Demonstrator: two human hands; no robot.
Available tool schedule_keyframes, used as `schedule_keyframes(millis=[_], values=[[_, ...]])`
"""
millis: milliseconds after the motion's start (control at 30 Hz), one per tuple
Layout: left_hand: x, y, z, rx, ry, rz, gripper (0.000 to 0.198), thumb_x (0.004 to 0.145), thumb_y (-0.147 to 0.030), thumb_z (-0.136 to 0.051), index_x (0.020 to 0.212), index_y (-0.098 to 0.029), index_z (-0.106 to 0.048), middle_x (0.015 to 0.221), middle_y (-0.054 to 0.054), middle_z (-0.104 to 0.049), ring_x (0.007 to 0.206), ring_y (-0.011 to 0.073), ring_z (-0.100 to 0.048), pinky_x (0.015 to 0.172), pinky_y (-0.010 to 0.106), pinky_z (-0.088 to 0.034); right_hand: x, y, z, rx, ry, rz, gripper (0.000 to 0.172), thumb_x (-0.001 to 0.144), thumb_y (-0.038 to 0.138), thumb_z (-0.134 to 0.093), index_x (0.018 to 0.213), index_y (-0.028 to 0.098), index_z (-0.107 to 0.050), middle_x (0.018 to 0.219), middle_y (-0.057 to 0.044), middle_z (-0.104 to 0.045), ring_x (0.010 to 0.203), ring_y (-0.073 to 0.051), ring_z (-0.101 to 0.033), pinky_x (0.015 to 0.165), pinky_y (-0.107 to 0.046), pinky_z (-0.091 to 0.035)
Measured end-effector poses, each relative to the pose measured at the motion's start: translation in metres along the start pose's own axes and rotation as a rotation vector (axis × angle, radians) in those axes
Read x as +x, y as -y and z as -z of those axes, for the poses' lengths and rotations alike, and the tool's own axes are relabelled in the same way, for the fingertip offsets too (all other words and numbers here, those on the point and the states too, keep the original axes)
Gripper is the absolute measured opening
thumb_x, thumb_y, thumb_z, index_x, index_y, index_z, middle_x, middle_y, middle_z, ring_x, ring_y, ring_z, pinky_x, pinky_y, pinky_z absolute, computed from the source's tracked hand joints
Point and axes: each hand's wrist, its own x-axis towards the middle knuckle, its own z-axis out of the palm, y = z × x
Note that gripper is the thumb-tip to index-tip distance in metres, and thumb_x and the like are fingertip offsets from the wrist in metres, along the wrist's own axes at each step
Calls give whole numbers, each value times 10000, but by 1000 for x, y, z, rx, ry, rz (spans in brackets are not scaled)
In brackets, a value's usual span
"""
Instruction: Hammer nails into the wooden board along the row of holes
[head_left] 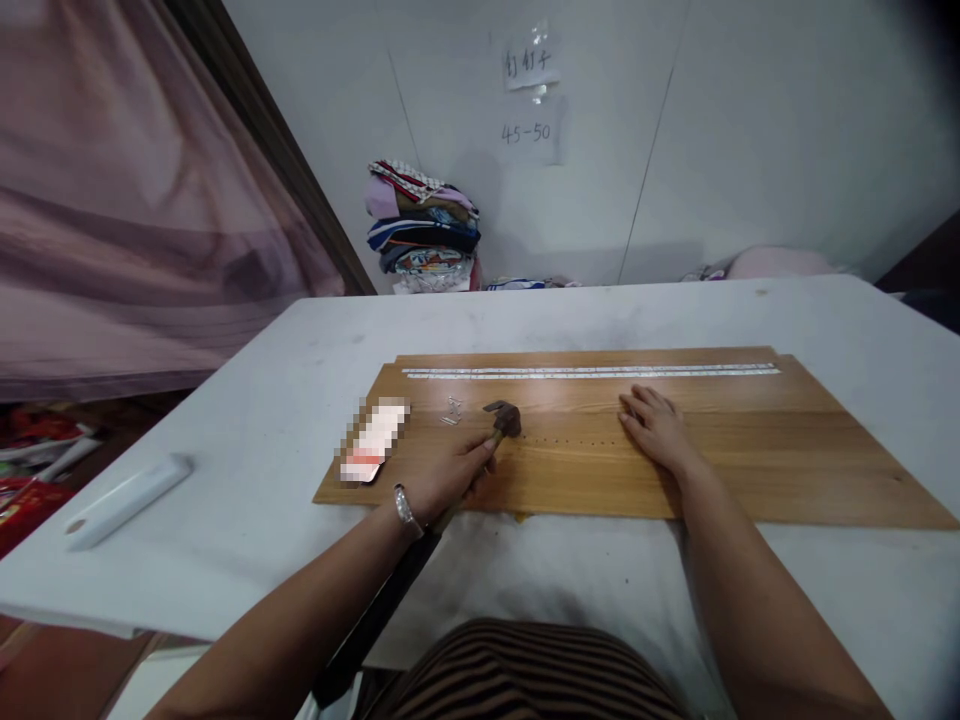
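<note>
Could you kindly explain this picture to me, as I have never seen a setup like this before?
There is no machine here: a person works with two bare hands, and a head-worn camera looks forward and down at them, so the forearms enter from the bottom. The left hand grips a hammer; whether its head touches the wooden board is hard to tell. The right hand rests on the board, fingers spread. Between them runs a row of small dark dots, too small to identify. Also on the board lie thin metal pieces, two long pale strips and a blurred-out flat object. The white table beneath also holds a long white object, off to the left.
</note>
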Motion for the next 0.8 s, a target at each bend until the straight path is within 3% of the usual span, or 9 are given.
schedule_keyframes(millis=[133,300,500,800], values=[[1,1,-1,-7,2,-19,503,820,-676,-534,818,-174,-560,686,-22,-513,477,70,-422,409,192,-328,0,1,1,2,23,-19,441,935,400,-428,1248,222,-682,1422,-150,-580,1335,-317,-488,1083,-552,-363],[-1,-1,1,21,-16,0,517,836,-684,-498,762,-175,-545,586,-41,-450,447,71,-391,405,192,-308,1,2,2,12,21,-21,436,934,395,-432,1247,228,-685,1418,-148,-586,1327,-318,-497,1084,-552,-359],[1,0,0,24,-5,-7,516,815,-685,-534,817,-170,-573,664,-24,-504,487,77,-432,417,195,-346,2,1,2,1,42,-23,462,929,408,-431,1260,202,-678,1422,-164,-578,1341,-319,-488,1088,-543,-361],[3,3,2,5,-5,3,505,835,-677,-512,762,-178,-544,570,-43,-451,448,73,-394,403,190,-310,4,-6,-3,7,76,-8,454,928,406,-435,1278,225,-660,1433,-161,-564,1350,-320,-473,1086,-560,-364]])
